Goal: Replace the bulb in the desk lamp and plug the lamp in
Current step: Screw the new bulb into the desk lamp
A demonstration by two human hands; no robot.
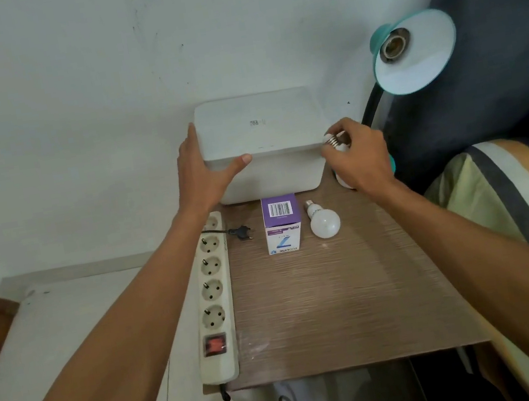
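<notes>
Wood-grain bench (342, 309), centre to lower right of the frame, carrying the items below. White lidded box (261, 145), upper centre, set against the pale wall. Left hand (203, 172): open and spread, palm laid on the box's left side, thumb stretched along the front edge of the lid; holds nothing. Right hand (358, 154): at the box's right front corner, fingers curled around a bulb (334, 140) whose metal screw base points toward the upper left; the glass part is mostly hidden behind the palm. Second bulb (324, 222), white, lying loose on the bench just below the box, screw base toward the top of the frame. Bulb carton (282, 223), purple and white with a barcode on its upper face, standing just left of the loose bulb. Black plug (242, 232), lying on the bench left of the carton, not inserted, its cord running off toward the left. White power strip (213, 298), along the bench's left edge, several sockets in a row, all vacant, red switch at its lower end. Desk lamp (416, 54), teal shade, upper right of the frame, black neck below it; shade opening faces the camera, socket visibly bare.
</notes>
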